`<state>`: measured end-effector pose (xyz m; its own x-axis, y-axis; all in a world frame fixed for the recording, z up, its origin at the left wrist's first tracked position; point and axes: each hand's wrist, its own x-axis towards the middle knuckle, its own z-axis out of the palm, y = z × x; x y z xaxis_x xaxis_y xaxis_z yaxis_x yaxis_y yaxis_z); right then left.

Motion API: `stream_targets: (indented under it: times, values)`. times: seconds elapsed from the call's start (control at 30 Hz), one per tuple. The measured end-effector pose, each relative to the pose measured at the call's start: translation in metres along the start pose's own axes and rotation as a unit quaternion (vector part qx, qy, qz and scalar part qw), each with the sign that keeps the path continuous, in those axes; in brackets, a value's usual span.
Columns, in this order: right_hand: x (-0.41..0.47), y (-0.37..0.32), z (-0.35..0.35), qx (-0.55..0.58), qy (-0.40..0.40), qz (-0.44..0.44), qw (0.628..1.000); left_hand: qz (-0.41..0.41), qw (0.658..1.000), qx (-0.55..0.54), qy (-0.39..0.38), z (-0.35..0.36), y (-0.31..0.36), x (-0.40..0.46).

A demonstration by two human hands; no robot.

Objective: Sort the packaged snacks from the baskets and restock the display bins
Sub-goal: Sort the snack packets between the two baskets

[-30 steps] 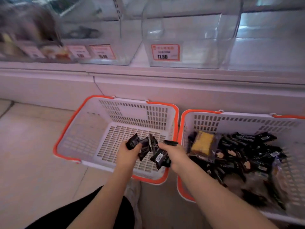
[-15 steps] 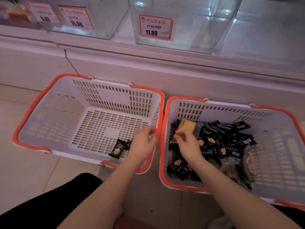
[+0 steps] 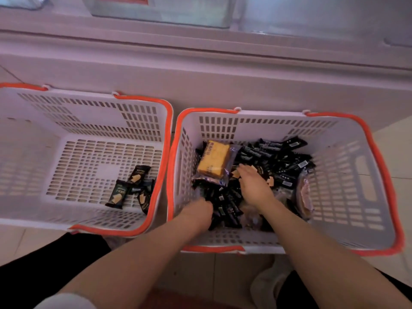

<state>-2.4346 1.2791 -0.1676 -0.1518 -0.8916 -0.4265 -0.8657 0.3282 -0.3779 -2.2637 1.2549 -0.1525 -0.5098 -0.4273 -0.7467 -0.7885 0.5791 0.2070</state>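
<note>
Left arm: bare forearm, reaching forward and slightly rightward from the lower left. Left hand (image 3: 197,211): back of hand up, knuckles bent, fingers curled down out of sight; whether they hold anything cannot be told.

Right arm: bare forearm, reaching forward from the lower right. Right hand (image 3: 254,186): palm down, fingers (image 3: 246,171) extended and close together, pointing away and a little left, lying flat.

pale tiled floor (image 3: 26,246), white display counter base (image 3: 223,70), dim light
</note>
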Motion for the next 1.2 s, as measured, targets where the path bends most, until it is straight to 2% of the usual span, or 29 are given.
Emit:
stream_targets:
  times: [0.07, 0.17, 0.37, 0.5, 0.57, 0.63, 0.7, 0.77, 0.83, 0.9, 0.97, 1.07, 1.2]
  values:
    - [0.006, 0.006, 0.001, -0.064, -0.039, -0.06, 0.995, -0.037, 0.999, -0.009, -0.015, 0.004, -0.001, 0.014]
    - [0.008, 0.014, 0.009, -0.132, -0.092, -0.069, 0.985, -0.085, 0.995, -0.035, -0.026, 0.007, 0.0, 0.029]
    - [0.006, 0.03, 0.008, -0.199, -0.045, -0.072, 0.976, -0.086, 0.995, -0.045, -0.037, 0.015, 0.0, 0.044]
    - [0.004, 0.038, 0.003, -0.179, -0.033, -0.098, 0.978, -0.074, 0.995, -0.056, -0.047, 0.015, -0.002, 0.042]
    - [0.005, 0.043, -0.002, -0.105, -0.001, -0.094, 0.99, -0.042, 0.996, -0.061, -0.042, 0.012, 0.001, 0.039]
    - [0.007, 0.049, -0.006, 0.062, 0.07, -0.021, 0.995, 0.015, 0.995, -0.096, -0.031, 0.011, 0.002, 0.037]
    - [0.01, 0.056, -0.011, 0.245, 0.111, 0.071, 0.961, 0.055, 0.99, -0.123, -0.045, 0.011, 0.003, 0.035]
    - [0.012, 0.067, -0.014, 0.3, 0.125, 0.122, 0.938, 0.041, 0.99, -0.113, -0.078, 0.013, 0.003, 0.036]
    - [0.013, 0.08, -0.014, 0.216, 0.107, 0.136, 0.961, 0.0, 0.987, -0.12, -0.109, 0.016, 0.006, 0.038]
    - [0.014, 0.09, -0.012, 0.112, 0.047, 0.132, 0.984, -0.024, 0.983, -0.143, -0.116, 0.018, 0.009, 0.039]
    - [0.014, 0.094, -0.01, 0.095, -0.006, 0.129, 0.987, -0.038, 0.982, -0.148, -0.114, 0.019, 0.011, 0.041]
    - [0.014, 0.092, -0.01, 0.101, -0.038, 0.139, 0.984, -0.053, 0.984, -0.126, -0.114, 0.019, 0.007, 0.044]
    - [0.012, 0.092, -0.01, -0.01, -0.127, 0.133, 0.983, -0.075, 0.984, -0.074, -0.147, 0.018, 0.005, 0.047]
